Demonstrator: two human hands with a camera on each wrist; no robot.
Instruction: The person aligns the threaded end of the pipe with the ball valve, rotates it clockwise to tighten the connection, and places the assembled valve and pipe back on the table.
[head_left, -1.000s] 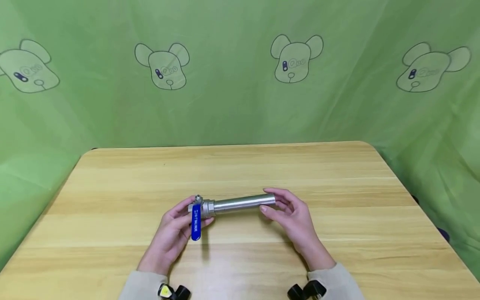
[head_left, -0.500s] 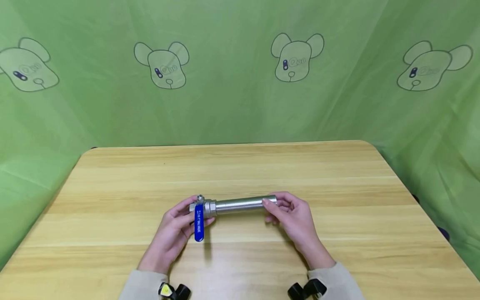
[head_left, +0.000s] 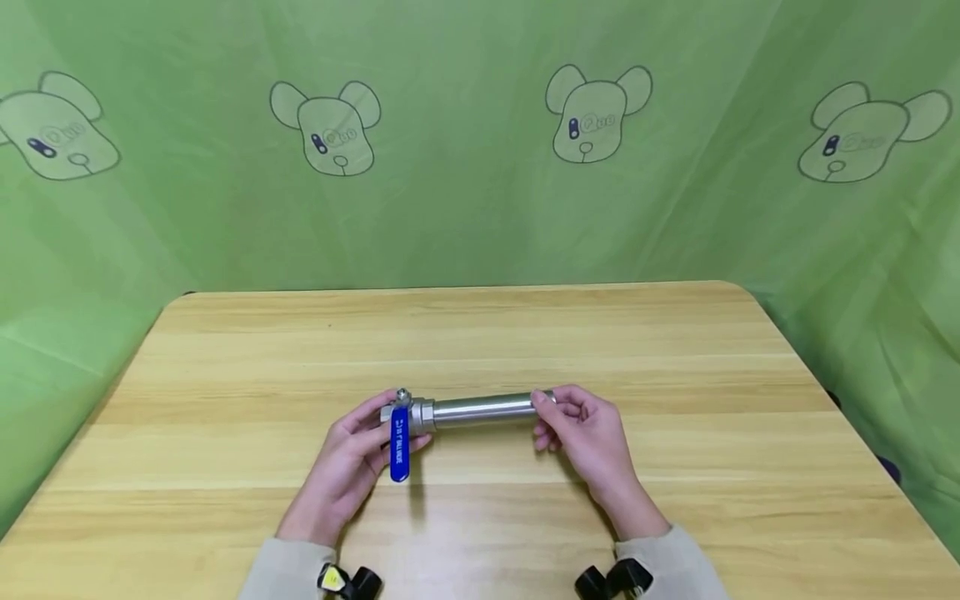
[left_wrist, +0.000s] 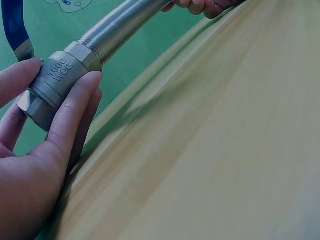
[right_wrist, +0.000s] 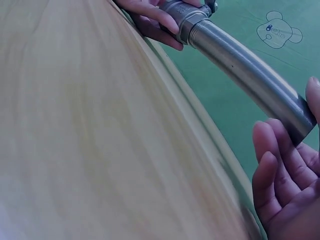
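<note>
A ball valve [left_wrist: 62, 75] of grey metal, marked 1000 WOG, has a blue lever handle [head_left: 400, 444] that points toward the person. Into its right side runs a straight steel pipe [head_left: 483, 408], with thread showing at the joint in the left wrist view. The left hand [head_left: 345, 467] grips the valve body between thumb and fingers. At the pipe's far end, the right hand [head_left: 588, 437] pinches the pipe with its thumb on the near side and curled fingers behind and below. Valve and pipe are held above the table, roughly level.
Beneath the hands lies a wooden table [head_left: 480, 333] with rounded far corners. A green cloth [head_left: 465, 217] printed with bear heads hangs behind and along both sides. A small black camera [head_left: 348, 582] is on the left wrist, and another camera [head_left: 615, 579] is on the right.
The right thumb and fingers have closed onto the pipe's end, where they were more loosely spread around it. Valve and pipe have shifted slightly right. The left hand keeps its grip.
</note>
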